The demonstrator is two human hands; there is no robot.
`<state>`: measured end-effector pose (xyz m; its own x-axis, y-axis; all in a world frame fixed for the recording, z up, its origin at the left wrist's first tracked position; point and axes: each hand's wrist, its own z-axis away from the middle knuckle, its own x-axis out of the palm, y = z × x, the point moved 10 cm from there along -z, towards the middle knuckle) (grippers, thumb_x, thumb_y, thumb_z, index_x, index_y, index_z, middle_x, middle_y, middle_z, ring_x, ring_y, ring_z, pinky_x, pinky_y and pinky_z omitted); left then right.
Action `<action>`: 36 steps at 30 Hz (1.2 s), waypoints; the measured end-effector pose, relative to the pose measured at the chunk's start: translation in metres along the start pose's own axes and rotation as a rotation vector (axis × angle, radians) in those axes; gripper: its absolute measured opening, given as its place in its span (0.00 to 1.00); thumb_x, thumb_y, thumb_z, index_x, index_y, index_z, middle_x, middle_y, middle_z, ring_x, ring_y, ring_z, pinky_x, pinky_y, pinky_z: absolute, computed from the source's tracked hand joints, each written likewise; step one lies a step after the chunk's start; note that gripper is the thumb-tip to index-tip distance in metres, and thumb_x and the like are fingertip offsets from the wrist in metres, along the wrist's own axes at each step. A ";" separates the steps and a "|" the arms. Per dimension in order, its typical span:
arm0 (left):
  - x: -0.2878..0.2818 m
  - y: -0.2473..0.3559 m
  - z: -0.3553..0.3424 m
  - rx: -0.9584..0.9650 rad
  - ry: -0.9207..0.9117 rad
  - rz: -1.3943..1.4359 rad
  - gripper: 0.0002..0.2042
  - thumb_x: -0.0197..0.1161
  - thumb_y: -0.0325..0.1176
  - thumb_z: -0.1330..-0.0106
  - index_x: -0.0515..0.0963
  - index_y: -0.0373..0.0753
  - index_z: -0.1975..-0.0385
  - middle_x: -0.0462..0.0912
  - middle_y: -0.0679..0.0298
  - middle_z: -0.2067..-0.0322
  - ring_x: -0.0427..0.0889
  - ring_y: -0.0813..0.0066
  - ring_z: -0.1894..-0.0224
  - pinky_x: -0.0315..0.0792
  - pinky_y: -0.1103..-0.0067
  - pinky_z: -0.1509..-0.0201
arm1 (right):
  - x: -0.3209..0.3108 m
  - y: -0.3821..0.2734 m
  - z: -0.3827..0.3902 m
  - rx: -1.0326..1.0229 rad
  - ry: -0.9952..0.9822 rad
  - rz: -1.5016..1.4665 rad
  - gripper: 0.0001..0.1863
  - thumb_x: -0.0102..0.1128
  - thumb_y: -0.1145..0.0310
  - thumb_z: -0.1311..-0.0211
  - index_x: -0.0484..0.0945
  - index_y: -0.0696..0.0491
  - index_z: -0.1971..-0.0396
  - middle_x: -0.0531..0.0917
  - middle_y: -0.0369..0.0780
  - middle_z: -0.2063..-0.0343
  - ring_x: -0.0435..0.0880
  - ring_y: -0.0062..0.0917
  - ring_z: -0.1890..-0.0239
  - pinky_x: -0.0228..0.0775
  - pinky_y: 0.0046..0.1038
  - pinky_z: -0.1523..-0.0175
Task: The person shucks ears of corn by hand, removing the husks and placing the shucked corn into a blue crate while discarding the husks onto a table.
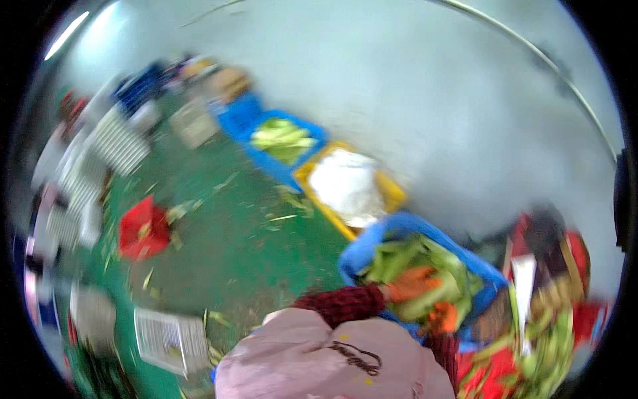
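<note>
Greens (407, 256) lie piled in the blue crate (352, 258) in front of you and to your right, broad leaves loosely filling it below the rim. Your left hand (413, 284), in an orange glove, reaches across the pile with its fingers looking stretched out over the leaves; whether they grip one or just rest there, you cannot tell through the blur. Your right hand (443, 318), gloved too, is at the near side of the pile, its fingers looking bent, and again you cannot tell if anything is pinched in them.

To handle the leaves well, work with both palms broad and the pressure light, since such wide, soft leaves probably bruise or tear under a hard pinch. Spread the support of your fingers beneath a bunch before taking its weight, and keep the two hands level so nothing slides out between them. Mind your dark red cuffs (340, 306) near the rim; they could snag. Keep your movements inside the crate's walls, as the yellow crate (393, 193) with its white bag (345, 183) sits just beyond the far-left end, and loose stalks (551, 346) crowd your right.
</note>
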<state>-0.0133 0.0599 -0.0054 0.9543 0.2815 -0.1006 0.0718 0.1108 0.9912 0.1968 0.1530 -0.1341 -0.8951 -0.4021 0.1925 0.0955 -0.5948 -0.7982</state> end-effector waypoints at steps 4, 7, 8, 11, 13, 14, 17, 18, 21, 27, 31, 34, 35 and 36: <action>0.015 0.018 0.021 -0.089 0.257 -0.065 0.40 0.57 0.54 0.33 0.54 0.37 0.27 0.76 0.44 0.43 0.76 0.51 0.42 0.66 0.68 0.36 | 0.035 -0.038 0.009 -0.071 0.023 -0.142 0.04 0.55 0.71 0.47 0.71 0.53 0.76 0.71 0.34 0.77 0.70 0.25 0.79 0.63 0.27 0.79; -0.022 0.039 0.048 -0.071 0.450 0.075 0.42 0.63 0.56 0.37 0.57 0.37 0.29 0.77 0.50 0.44 0.76 0.58 0.41 0.67 0.71 0.37 | 0.101 -0.048 0.020 0.167 -0.323 -0.013 0.06 0.58 0.65 0.47 0.74 0.50 0.73 0.76 0.34 0.74 0.73 0.26 0.75 0.69 0.33 0.71; -0.036 0.033 0.053 -0.054 0.495 0.127 0.42 0.64 0.56 0.39 0.59 0.37 0.30 0.77 0.51 0.43 0.76 0.59 0.41 0.68 0.71 0.37 | 0.117 -0.046 0.019 0.239 -0.419 0.025 0.07 0.57 0.62 0.45 0.74 0.49 0.71 0.77 0.32 0.71 0.73 0.24 0.74 0.69 0.30 0.71; -0.044 0.012 0.050 0.014 0.508 0.304 0.34 0.67 0.53 0.38 0.69 0.38 0.37 0.79 0.55 0.44 0.77 0.65 0.42 0.68 0.71 0.38 | 0.139 -0.061 0.022 -0.100 -0.504 0.082 0.10 0.57 0.57 0.43 0.74 0.47 0.69 0.79 0.32 0.66 0.75 0.25 0.71 0.71 0.31 0.67; -0.048 0.015 0.060 -0.002 0.492 0.301 0.32 0.67 0.53 0.37 0.71 0.37 0.39 0.79 0.56 0.45 0.77 0.66 0.43 0.69 0.71 0.38 | 0.146 -0.065 0.025 -0.128 -0.510 0.245 0.09 0.57 0.57 0.43 0.74 0.47 0.70 0.78 0.33 0.67 0.75 0.25 0.72 0.70 0.31 0.67; -0.051 0.016 0.067 -0.003 0.509 0.307 0.31 0.66 0.52 0.36 0.72 0.37 0.40 0.80 0.57 0.45 0.77 0.67 0.43 0.69 0.71 0.38 | 0.155 -0.066 0.027 -0.120 -0.544 0.334 0.09 0.57 0.57 0.42 0.74 0.47 0.70 0.78 0.33 0.67 0.74 0.25 0.72 0.70 0.31 0.67; -0.051 0.011 0.076 0.004 0.532 0.344 0.31 0.62 0.55 0.34 0.73 0.37 0.41 0.80 0.57 0.47 0.76 0.68 0.44 0.69 0.71 0.40 | 0.167 -0.067 0.033 -0.115 -0.612 0.444 0.09 0.57 0.58 0.42 0.73 0.47 0.71 0.78 0.33 0.68 0.74 0.25 0.73 0.69 0.31 0.68; -0.048 0.006 0.076 -0.010 0.519 0.368 0.31 0.61 0.56 0.33 0.73 0.37 0.41 0.80 0.57 0.46 0.76 0.69 0.44 0.69 0.71 0.40 | 0.169 -0.068 0.034 -0.118 -0.623 0.466 0.09 0.57 0.58 0.42 0.73 0.47 0.72 0.77 0.33 0.69 0.74 0.25 0.73 0.69 0.31 0.69; -0.049 -0.018 0.067 -0.044 0.527 0.385 0.31 0.59 0.57 0.32 0.74 0.36 0.41 0.79 0.56 0.46 0.77 0.67 0.44 0.69 0.71 0.40 | 0.173 -0.067 0.036 -0.117 -0.654 0.523 0.09 0.57 0.58 0.42 0.73 0.47 0.73 0.77 0.33 0.70 0.73 0.26 0.74 0.69 0.31 0.70; -0.036 -0.010 0.069 -0.008 0.485 0.551 0.29 0.59 0.54 0.32 0.74 0.36 0.42 0.80 0.57 0.46 0.77 0.66 0.45 0.70 0.71 0.40 | 0.165 -0.068 0.033 -0.129 -0.646 0.550 0.09 0.56 0.59 0.41 0.72 0.47 0.75 0.76 0.33 0.73 0.72 0.26 0.77 0.67 0.31 0.71; -0.035 0.017 0.065 0.044 0.555 0.378 0.27 0.62 0.51 0.33 0.74 0.36 0.42 0.80 0.59 0.45 0.77 0.67 0.45 0.70 0.71 0.39 | 0.145 -0.069 0.030 -0.148 -0.579 0.485 0.10 0.56 0.59 0.41 0.72 0.47 0.77 0.76 0.33 0.75 0.71 0.26 0.78 0.66 0.31 0.73; -0.037 0.025 0.052 0.050 0.568 0.263 0.25 0.63 0.49 0.32 0.74 0.39 0.42 0.80 0.59 0.46 0.77 0.67 0.45 0.71 0.69 0.39 | 0.127 -0.075 0.024 -0.196 -0.497 0.363 0.10 0.56 0.60 0.41 0.71 0.47 0.78 0.75 0.33 0.77 0.71 0.27 0.79 0.65 0.31 0.74; -0.051 0.009 0.047 -0.043 0.557 0.044 0.25 0.61 0.51 0.31 0.74 0.39 0.42 0.80 0.59 0.46 0.77 0.67 0.44 0.70 0.67 0.38 | 0.125 -0.076 0.022 -0.234 -0.478 0.345 0.11 0.56 0.60 0.40 0.71 0.47 0.78 0.75 0.33 0.77 0.71 0.27 0.79 0.65 0.31 0.74; -0.062 -0.010 0.047 -0.058 0.603 0.058 0.23 0.55 0.51 0.28 0.75 0.40 0.43 0.80 0.59 0.47 0.76 0.69 0.44 0.71 0.68 0.38 | 0.117 -0.079 0.018 -0.361 -0.468 0.388 0.11 0.56 0.60 0.40 0.71 0.47 0.79 0.75 0.33 0.78 0.71 0.27 0.80 0.65 0.31 0.74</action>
<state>-0.0599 -0.0036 -0.0053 0.6225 0.7769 -0.0943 -0.0070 0.1261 0.9920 0.0923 0.1405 -0.0389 -0.5372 -0.8433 0.0165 0.1468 -0.1127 -0.9827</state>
